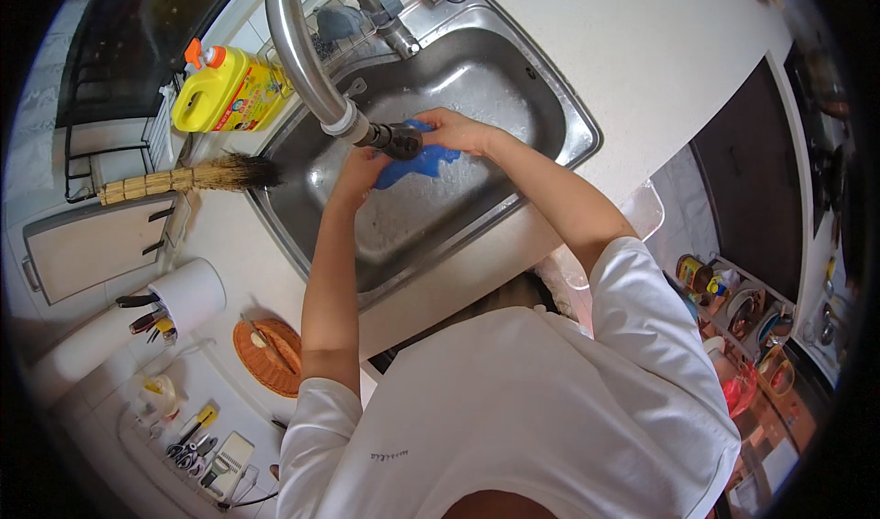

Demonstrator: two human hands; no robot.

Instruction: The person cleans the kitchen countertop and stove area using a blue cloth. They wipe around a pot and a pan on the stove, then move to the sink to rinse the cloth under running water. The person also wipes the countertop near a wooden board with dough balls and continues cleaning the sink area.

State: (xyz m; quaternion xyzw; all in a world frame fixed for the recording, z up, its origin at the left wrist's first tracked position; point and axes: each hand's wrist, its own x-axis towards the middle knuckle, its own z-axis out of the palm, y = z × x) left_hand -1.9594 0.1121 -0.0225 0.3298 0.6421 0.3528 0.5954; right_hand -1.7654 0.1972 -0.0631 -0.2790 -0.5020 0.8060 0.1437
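A blue cloth (419, 165) is stretched between my two hands over a stainless steel sink (550, 107). My left hand (359, 175) grips its near left side, fingers partly hidden behind the faucet head. At the other side, my right hand (457, 132) pinches the cloth's upper edge. The dark spout end of a curved steel faucet (295, 45) hangs directly above the cloth and covers part of it. Wet streaks and water show on the basin floor beneath. Whether water is running is hard to tell.
Left of the sink stand a yellow detergent jug (237, 93) and a straw brush (199, 175). A cutting board (100, 244), a white knife holder (196, 292) and an orange woven lid (271, 357) line the left counter. A second faucet (399, 34) sits behind the basin.
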